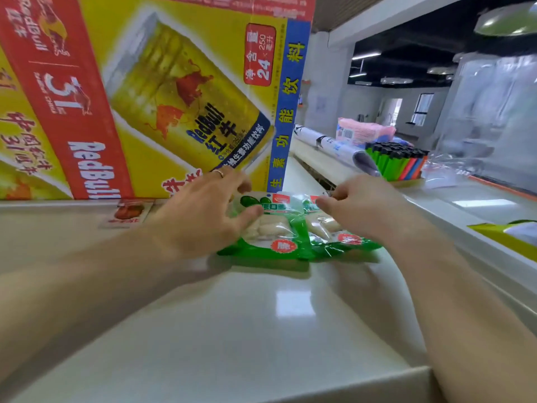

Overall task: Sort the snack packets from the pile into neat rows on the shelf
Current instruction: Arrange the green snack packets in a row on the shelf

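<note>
Two green snack packets are lying flat and side by side on the white shelf [232, 315], with their inner edges touching or slightly overlapping. The left packet [279, 242] and the right packet [340, 242] are both showing clear windows with pale contents.

The left hand [203, 210] is covering the near-left part of the left packet. Its thumb is lying across the printed face while the fingers are curling over the far edge, so it is gripping that packet. A ring [218, 173] is showing on one finger.

The right hand [357, 207] is curling at the far edge of the right packet, with thumb and fingertips pinching its top strip.

A large Red Bull carton [145, 97] is standing on the shelf just behind the left hand. A small red-printed packet [128, 212] is lying flat at the foot of the carton, to the left of the green pair.

A tray of coloured lighters [398, 164] is sitting on the neighbouring tabletop [479, 205] to the right, with a pink pack [363, 130] beyond it
</note>
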Demonstrator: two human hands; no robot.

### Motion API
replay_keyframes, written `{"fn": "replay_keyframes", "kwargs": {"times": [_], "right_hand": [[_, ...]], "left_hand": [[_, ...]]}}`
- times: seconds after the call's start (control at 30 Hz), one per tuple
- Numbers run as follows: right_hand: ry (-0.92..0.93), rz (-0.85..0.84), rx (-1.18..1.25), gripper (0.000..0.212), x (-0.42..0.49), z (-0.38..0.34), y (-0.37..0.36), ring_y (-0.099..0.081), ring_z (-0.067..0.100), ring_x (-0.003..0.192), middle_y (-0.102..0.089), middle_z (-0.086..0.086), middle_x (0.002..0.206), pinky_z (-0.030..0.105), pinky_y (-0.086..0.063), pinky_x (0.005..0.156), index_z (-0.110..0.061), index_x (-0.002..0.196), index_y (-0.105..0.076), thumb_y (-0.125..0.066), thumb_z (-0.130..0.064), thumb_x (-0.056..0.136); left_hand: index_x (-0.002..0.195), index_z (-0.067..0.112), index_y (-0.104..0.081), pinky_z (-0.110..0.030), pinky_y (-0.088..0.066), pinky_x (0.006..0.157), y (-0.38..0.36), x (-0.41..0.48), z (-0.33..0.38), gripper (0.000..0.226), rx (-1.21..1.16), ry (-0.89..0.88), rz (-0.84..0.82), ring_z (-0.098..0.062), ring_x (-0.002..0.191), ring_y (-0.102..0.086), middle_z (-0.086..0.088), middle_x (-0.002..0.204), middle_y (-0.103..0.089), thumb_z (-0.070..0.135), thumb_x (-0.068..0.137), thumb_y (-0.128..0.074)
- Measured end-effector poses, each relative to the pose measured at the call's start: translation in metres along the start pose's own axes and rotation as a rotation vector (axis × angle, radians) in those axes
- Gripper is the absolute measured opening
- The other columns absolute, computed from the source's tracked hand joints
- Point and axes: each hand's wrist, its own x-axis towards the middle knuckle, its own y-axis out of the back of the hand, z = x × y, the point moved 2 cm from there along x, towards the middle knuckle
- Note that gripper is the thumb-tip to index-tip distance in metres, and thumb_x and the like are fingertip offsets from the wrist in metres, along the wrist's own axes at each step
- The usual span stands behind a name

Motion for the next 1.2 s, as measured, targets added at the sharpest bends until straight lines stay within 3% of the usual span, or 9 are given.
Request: {"fn": "replay_keyframes", "kwargs": {"times": [0.1, 0.17, 0.27, 0.37, 0.57, 0.77, 0.93, 1.2], "right_hand": [[0.055, -0.014, 0.034, 0.021, -0.006, -0.004, 0.003, -0.056, 0.020, 0.103, -0.065, -0.003, 0.114, 0.027, -0.045, 0.083, -0.031, 0.106, -0.067, -0.059, -0.041, 0.090], [0.090, -0.190, -0.033, 0.039, -0.012, -0.010, -0.002, -0.049, 0.017, 0.121, -0.053, -0.009, 0.136, 0.023, -0.038, 0.091, -0.040, 0.129, -0.056, -0.060, -0.043, 0.090], [0.109, -0.374, -0.131, 0.060, -0.014, -0.013, -0.011, -0.032, 0.018, 0.142, -0.032, -0.006, 0.157, 0.031, -0.029, 0.112, -0.043, 0.148, -0.032, -0.054, -0.053, 0.092], [0.110, -0.412, -0.151, 0.061, -0.012, -0.013, -0.014, -0.027, 0.019, 0.146, -0.026, -0.004, 0.160, 0.032, -0.025, 0.115, -0.040, 0.151, -0.025, -0.047, -0.051, 0.096], [0.087, -0.407, -0.196, 0.047, -0.008, -0.013, -0.017, -0.038, 0.025, 0.137, -0.040, 0.004, 0.152, 0.037, -0.033, 0.109, -0.026, 0.143, -0.039, -0.038, -0.047, 0.101], [0.115, -0.441, -0.222, 0.046, -0.005, -0.017, -0.018, -0.031, 0.025, 0.141, -0.036, 0.007, 0.153, 0.037, -0.026, 0.112, -0.015, 0.139, -0.044, -0.021, -0.040, 0.107], [0.103, -0.413, -0.182, 0.049, -0.005, -0.018, -0.019, -0.032, 0.025, 0.141, -0.036, 0.006, 0.154, 0.036, -0.025, 0.112, -0.015, 0.142, -0.042, -0.021, -0.042, 0.107], [0.053, -0.318, -0.091, 0.042, -0.014, -0.023, -0.014, -0.030, 0.027, 0.140, -0.039, 0.013, 0.148, 0.037, -0.026, 0.111, -0.010, 0.138, -0.044, -0.021, -0.028, 0.108]], "left_hand": [[0.137, 0.044, -0.043, -0.032, -0.035, 0.109, 0.002, -0.014, 0.022, 0.060, 0.005, -0.188, -0.163, 0.000, 0.127, -0.041, 0.027, 0.143, -0.038, 0.072, 0.085, -0.035], [0.143, 0.047, -0.038, -0.030, -0.029, 0.115, -0.006, -0.016, 0.030, 0.067, 0.049, -0.203, -0.267, 0.000, 0.138, -0.031, 0.028, 0.156, -0.024, 0.073, 0.082, -0.031], [0.149, 0.047, -0.028, -0.032, -0.026, 0.118, -0.018, -0.016, 0.034, 0.070, 0.186, -0.208, -0.344, -0.004, 0.146, -0.021, 0.024, 0.161, -0.015, 0.074, 0.085, -0.021], [0.150, 0.048, -0.023, -0.031, -0.024, 0.118, -0.020, -0.014, 0.032, 0.064, 0.223, -0.151, -0.372, -0.004, 0.147, -0.018, 0.025, 0.161, -0.013, 0.073, 0.092, -0.024], [0.151, 0.047, -0.024, -0.035, -0.023, 0.119, -0.021, -0.003, 0.036, 0.064, 0.185, -0.076, -0.407, -0.005, 0.148, -0.018, 0.025, 0.161, -0.013, 0.073, 0.092, -0.029], [0.151, 0.046, -0.024, -0.037, -0.023, 0.119, -0.024, -0.002, 0.034, 0.065, 0.215, -0.058, -0.396, -0.008, 0.148, -0.019, 0.023, 0.161, -0.015, 0.072, 0.092, -0.029], [0.150, 0.048, -0.026, -0.039, -0.022, 0.120, -0.022, -0.001, 0.029, 0.064, 0.177, -0.059, -0.416, -0.006, 0.147, -0.020, 0.026, 0.160, -0.016, 0.073, 0.091, -0.031], [0.152, 0.042, -0.025, -0.044, -0.024, 0.119, -0.024, 0.000, 0.030, 0.066, 0.179, -0.063, -0.369, -0.009, 0.147, -0.021, 0.021, 0.162, -0.017, 0.072, 0.093, -0.030]]}}
